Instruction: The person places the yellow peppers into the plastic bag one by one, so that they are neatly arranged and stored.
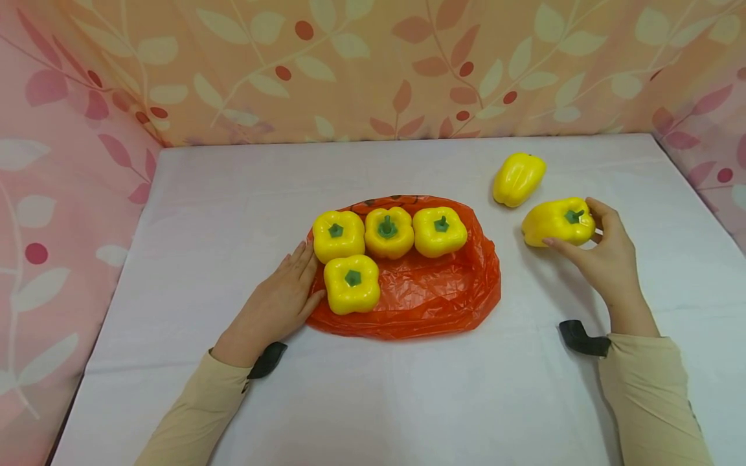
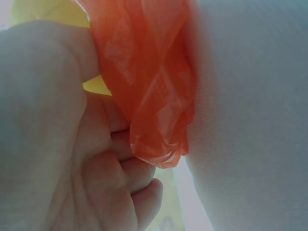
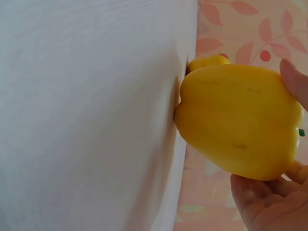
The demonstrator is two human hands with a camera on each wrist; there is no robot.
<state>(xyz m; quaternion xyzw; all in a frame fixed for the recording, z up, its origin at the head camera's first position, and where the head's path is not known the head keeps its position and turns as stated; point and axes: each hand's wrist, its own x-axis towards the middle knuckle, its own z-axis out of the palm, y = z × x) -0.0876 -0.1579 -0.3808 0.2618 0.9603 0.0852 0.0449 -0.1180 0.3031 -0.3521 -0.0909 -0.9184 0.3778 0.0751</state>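
Several yellow bell peppers (image 1: 352, 285) stand stem up on a red plastic bag (image 1: 425, 285), three in a row at the back and another at the front left. My left hand (image 1: 285, 288) lies along the bag's left edge, fingers extended beside the peppers; in the left wrist view the bag's folded rim (image 2: 154, 110) overlaps the fingers. With thumb and fingers, my right hand (image 1: 612, 252) grips another yellow bell pepper (image 1: 553, 222) near its stem end. That pepper is tilted, and its bottom end is right at the tabletop in the right wrist view.
One more yellow bell pepper (image 1: 519, 180) lies on its side behind the held one. A white cloth covers the table (image 1: 408, 395). Leaf-patterned curtains (image 1: 350, 71) border the back and both sides. A black wrist device (image 1: 583, 340) sticks out from the right sleeve.
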